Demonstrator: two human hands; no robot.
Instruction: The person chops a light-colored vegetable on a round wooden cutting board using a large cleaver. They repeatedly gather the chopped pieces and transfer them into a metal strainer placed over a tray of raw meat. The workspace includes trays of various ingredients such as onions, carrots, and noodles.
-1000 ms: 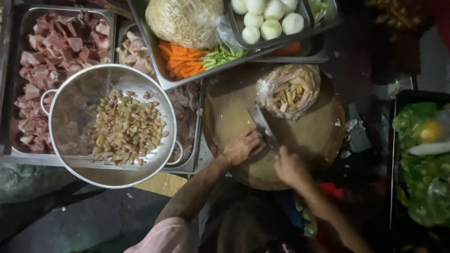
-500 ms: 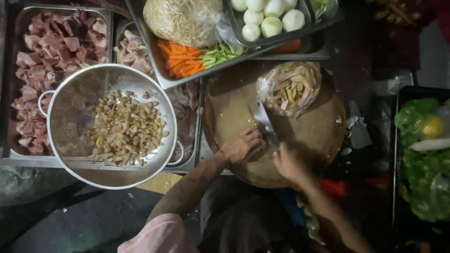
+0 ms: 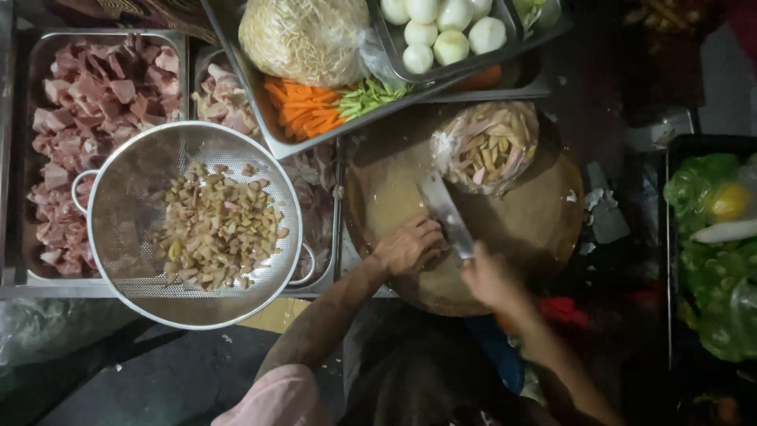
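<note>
Two hands work a knife on a round wooden board.

Right hand is closed around the knife's handle at the board's near edge, the blade slanting up and away toward a clear bag of cut strips lying on the board's far side. Left hand rests knuckles-up on the board with its fingers curled just beside the blade; whether anything is pinched under them cannot be told. To the left, well apart from the board, a metal colander of pale diced pieces sits over steel trays of raw meat cubes. Beyond the board a tray holds carrot sticks, green strips and a bag of noodles, with peeled eggs in another tray above. Leafy greens lie far right.
</note>
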